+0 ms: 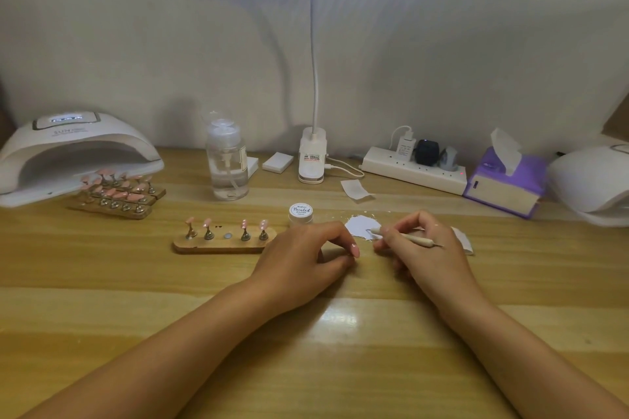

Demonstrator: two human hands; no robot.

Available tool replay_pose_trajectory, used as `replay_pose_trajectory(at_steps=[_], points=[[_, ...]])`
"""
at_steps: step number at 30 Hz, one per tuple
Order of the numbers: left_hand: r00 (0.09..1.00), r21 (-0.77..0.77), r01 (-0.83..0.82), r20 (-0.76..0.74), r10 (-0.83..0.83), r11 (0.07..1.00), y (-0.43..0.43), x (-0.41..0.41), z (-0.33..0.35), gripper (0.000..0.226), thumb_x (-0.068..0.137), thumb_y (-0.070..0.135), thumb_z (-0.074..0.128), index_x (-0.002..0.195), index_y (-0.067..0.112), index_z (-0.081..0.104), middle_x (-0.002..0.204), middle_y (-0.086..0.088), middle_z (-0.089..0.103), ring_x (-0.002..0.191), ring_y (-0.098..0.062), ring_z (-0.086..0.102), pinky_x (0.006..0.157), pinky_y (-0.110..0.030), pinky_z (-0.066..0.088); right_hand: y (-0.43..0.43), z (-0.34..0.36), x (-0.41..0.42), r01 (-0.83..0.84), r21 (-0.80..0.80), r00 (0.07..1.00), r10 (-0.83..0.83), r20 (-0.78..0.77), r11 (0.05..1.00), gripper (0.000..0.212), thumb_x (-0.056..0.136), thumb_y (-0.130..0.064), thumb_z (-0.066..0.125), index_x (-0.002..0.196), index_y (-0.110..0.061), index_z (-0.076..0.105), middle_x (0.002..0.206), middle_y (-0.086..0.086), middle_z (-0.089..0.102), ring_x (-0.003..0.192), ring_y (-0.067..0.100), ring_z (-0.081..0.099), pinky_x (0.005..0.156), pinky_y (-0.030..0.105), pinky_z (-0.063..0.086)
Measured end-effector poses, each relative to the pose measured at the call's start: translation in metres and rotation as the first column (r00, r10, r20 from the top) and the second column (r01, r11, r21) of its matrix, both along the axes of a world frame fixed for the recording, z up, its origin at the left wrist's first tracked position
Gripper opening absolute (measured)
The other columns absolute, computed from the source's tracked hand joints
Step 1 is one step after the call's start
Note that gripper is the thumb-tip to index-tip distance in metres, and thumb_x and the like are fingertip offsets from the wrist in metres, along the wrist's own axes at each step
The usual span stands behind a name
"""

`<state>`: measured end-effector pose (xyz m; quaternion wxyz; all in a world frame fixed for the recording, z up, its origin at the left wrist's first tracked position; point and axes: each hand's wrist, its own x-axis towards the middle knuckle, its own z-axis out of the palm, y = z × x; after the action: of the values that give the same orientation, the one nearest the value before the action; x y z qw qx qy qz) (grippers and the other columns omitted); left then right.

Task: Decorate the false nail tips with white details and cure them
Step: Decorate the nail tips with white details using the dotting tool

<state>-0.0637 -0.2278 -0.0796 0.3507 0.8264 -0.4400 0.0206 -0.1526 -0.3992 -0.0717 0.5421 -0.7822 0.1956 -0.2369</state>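
My right hand point(422, 245) grips a thin dotting pen point(406, 236), its tip over a white paint patch point(361, 225) on the table. My left hand point(306, 255) rests on the wood with fingers curled, pinching a pink nail tip point(355, 251). To its left a wooden holder point(221, 243) carries several pink tips on metal stands, with one magnet spot bare. A small white paint jar point(301, 213) stands behind my left hand. More pink tips on wooden holders point(115, 196) sit at the mouth of the white curing lamp point(71, 153).
A clear pump bottle point(226, 163), a clip lamp base point(312, 156), a power strip point(415, 167), a purple tissue pack point(507, 180) and a second white lamp point(592, 184) line the back. White pads point(278, 161) and a wipe point(355, 188) lie nearby.
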Motion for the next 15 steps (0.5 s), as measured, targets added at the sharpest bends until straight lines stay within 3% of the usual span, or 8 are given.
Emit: replay_pose_trajectory(at_steps=[9,15], points=[[1.0,-0.004,-0.003,0.006,0.003,1.0,-0.0003,0.0002,-0.0003,0.016,0.089,0.031,0.067,0.085,0.045,0.061,0.075,0.047,0.053,0.06,0.001,0.054,0.056,-0.023,0.032,-0.0023,-0.0015,0.0021,-0.016,0.027,1.0,0.016,0.002,1.0,0.015,0.09,-0.022,0.07,0.091,-0.009,0.062,0.073,0.0,0.076,0.054,0.004,0.063,0.052,0.02,0.045],[1.0,-0.003,-0.007,-0.003,0.007,1.0,-0.0007,0.0005,-0.0006,0.013,0.089,0.031,0.067,0.087,0.042,0.062,0.077,0.045,0.054,0.06,0.001,0.054,0.057,-0.024,0.032,-0.001,-0.0017,0.0015,-0.008,0.042,1.0,0.007,0.008,0.999,0.012,0.091,-0.019,0.069,0.089,-0.01,0.062,0.073,0.002,0.076,0.06,0.016,0.066,0.051,0.023,0.046]])
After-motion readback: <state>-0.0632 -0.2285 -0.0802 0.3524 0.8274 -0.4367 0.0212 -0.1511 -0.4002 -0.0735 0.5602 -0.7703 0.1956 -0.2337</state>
